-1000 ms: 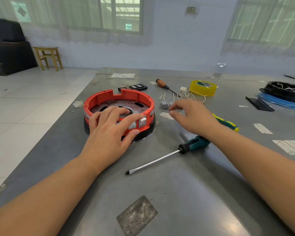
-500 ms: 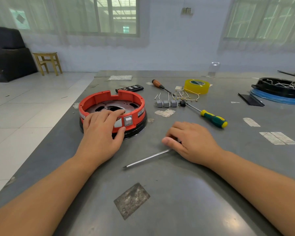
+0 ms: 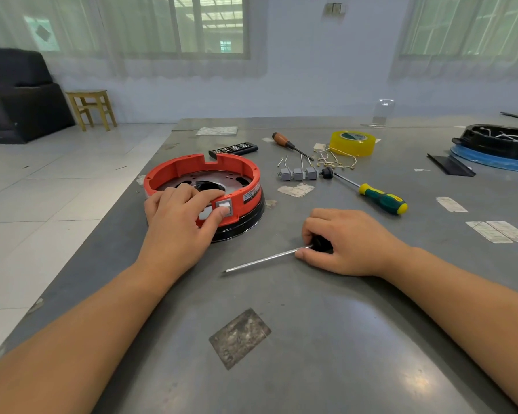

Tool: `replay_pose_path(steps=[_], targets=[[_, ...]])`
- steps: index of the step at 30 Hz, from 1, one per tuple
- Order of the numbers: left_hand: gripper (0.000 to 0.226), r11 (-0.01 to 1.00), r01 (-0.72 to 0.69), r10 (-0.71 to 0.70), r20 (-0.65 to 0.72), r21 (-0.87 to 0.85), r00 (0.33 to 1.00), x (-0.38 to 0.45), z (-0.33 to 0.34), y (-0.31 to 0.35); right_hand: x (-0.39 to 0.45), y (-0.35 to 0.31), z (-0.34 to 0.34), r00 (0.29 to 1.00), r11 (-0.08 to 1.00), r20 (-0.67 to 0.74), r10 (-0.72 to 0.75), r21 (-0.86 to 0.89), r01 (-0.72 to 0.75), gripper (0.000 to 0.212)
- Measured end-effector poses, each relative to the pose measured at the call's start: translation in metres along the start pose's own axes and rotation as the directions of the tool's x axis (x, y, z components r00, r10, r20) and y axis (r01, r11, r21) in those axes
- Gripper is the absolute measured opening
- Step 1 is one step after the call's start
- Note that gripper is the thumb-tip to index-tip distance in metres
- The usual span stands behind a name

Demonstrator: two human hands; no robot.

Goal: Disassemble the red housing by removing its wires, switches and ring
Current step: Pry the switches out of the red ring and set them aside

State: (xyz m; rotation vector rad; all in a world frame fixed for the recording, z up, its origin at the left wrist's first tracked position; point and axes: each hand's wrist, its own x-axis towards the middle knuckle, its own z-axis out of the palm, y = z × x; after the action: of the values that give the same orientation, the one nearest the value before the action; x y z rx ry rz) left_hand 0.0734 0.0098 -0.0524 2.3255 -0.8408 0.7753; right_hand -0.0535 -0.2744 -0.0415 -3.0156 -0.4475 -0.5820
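Two hands busy: right hand (image 3: pixel 346 243) curled round flat screwdriver (image 3: pixel 269 258) handle, shaft flat on table (image 3: pixel 311 354); left hand (image 3: pixel 178 222) gripping near wall of housing (image 3: pixel 204 182), thumb beside switch (image 3: pixel 224 207). Best to lift tip toward switch edge, pry gently, keep housing pinned. Farther back: loose switches (image 3: pixel 298 174), wires (image 3: pixel 335 161), well apart from both hands.
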Motion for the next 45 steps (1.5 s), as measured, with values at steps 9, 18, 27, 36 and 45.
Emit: replay_pose_path(steps=[9, 18, 27, 36, 45], targets=[[0.043, 0.998, -0.059, 0.060, 0.043, -0.023, 0.997, 0.000, -0.005, -0.005, 0.002, 0.007, -0.004, 0.995, 0.997, -0.062, 0.080, 0.012, -0.079, 0.046], [0.034, 0.997, -0.042, 0.044, 0.019, -0.068, 0.999, 0.000, -0.006, -0.004, 0.004, 0.012, 0.001, 0.989, 0.986, -0.068, 0.129, -0.099, -0.135, 0.043], [0.034, 0.991, 0.020, -0.021, -0.006, -0.133, 1.000, 0.000, -0.004, 0.001, 0.006, 0.007, 0.002, 0.987, 0.979, -0.095, 0.128, -0.148, -0.141, 0.044], [0.031, 0.990, 0.013, -0.014, -0.007, -0.139, 1.000, 0.000, -0.004, 0.001, 0.008, 0.002, -0.002, 0.979, 0.959, -0.069, 0.194, -0.197, -0.204, 0.060], [0.034, 0.992, 0.001, -0.003, -0.015, -0.128, 1.000, 0.000, -0.004, 0.001, 0.005, 0.000, 0.000, 0.978, 0.943, -0.058, 0.200, -0.260, -0.208, 0.053]])
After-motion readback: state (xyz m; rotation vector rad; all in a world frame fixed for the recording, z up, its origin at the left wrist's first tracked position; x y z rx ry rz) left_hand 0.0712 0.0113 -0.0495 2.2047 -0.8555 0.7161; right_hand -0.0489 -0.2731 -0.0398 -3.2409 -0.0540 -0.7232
